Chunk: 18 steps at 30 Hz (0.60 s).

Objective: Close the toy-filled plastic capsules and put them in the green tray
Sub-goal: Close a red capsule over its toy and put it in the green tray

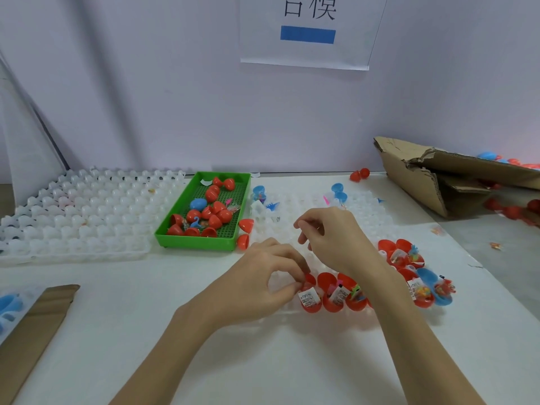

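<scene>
Red open plastic capsule (310,293) is sitting in the white holder tray (292,312), at 5 o'clock from the green tray (201,242); the left hand (263,283) is pinching its lid, the right hand (330,238) is hovering, fingers loosely curled.

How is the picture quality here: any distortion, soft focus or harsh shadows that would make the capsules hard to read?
Head view: wide-angle bending shows at the edges; light is even and soft, with faint shadows. The green tray and its capsules are readable. The translucent white holder tray washes out against the table. Print on the paper slips is too blurred to read.
</scene>
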### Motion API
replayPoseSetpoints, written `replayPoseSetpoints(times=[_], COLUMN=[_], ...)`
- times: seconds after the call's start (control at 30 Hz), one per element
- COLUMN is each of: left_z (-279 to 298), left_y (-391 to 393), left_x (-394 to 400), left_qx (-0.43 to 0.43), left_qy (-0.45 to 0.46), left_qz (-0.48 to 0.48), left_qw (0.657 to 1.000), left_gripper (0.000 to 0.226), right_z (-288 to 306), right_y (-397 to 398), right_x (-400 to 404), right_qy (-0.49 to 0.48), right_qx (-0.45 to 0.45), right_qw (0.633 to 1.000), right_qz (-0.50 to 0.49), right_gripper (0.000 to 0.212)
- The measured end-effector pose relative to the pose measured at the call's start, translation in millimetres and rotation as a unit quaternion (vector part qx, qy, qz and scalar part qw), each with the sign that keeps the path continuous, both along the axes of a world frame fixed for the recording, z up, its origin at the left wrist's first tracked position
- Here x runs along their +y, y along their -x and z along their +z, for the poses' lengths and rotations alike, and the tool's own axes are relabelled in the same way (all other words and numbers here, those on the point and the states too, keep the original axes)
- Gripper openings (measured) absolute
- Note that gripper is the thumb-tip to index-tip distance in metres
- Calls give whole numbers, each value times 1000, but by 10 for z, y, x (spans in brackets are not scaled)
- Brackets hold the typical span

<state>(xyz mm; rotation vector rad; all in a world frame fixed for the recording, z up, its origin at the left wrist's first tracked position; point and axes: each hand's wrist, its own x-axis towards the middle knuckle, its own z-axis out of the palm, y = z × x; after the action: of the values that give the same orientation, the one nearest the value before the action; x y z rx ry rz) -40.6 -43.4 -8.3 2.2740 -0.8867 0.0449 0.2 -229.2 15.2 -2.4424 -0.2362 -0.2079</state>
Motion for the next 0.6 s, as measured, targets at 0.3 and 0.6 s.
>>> replayPoseSetpoints(times=[0.3, 0.6], left_z=[16, 97], left_y=[1, -55], left_x=[17, 114], left_qx=[13, -21], left_qy=[-6, 110], left_qz=[-7, 95], left_qw=[1000, 989], left_gripper=[7, 14], right_z=[-6, 85], right_y=[-2, 41], right_x=[11, -2], right_qy=[7, -101], right_qx=[13, 97], right_qw=[1000, 990], right_qz=[-2, 22], right_gripper=[22, 24])
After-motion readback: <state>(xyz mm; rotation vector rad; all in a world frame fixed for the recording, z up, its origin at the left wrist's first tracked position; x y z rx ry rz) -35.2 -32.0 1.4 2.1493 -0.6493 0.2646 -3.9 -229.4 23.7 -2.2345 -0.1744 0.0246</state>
